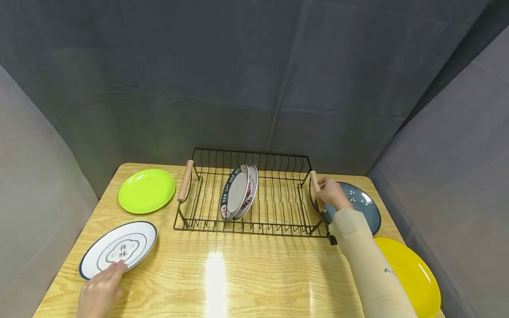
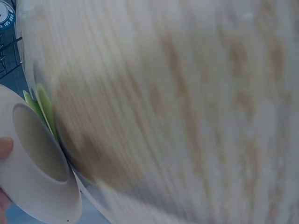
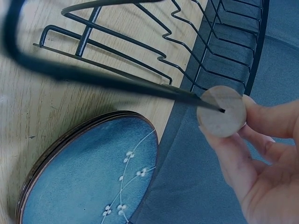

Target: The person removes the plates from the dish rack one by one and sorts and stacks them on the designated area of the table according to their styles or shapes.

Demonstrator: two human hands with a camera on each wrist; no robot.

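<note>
Near the table's left front, my left hand (image 1: 101, 289) pinches the near edge of a white plate (image 1: 133, 258) with a dark blue rim and characters in its middle. The plate is tilted above the table; its pale underside and foot ring show in the left wrist view. My right hand (image 1: 335, 194) grips the right wooden handle (image 3: 221, 112) of a black wire dish rack (image 1: 262, 233), thumb and fingers round it. Two patterned plates stand leaning together in the rack: a dark-lettered one (image 1: 237, 192) and a red-patterned one (image 1: 252, 190) behind it.
A lime green plate (image 1: 147, 191) lies left of the rack. On the right, a blue plate (image 3: 93, 172) with white blossoms lies beside the rack, and a yellow plate (image 1: 413, 276) nearer the front. Grey cloth walls (image 1: 222, 88) enclose the table's back and sides.
</note>
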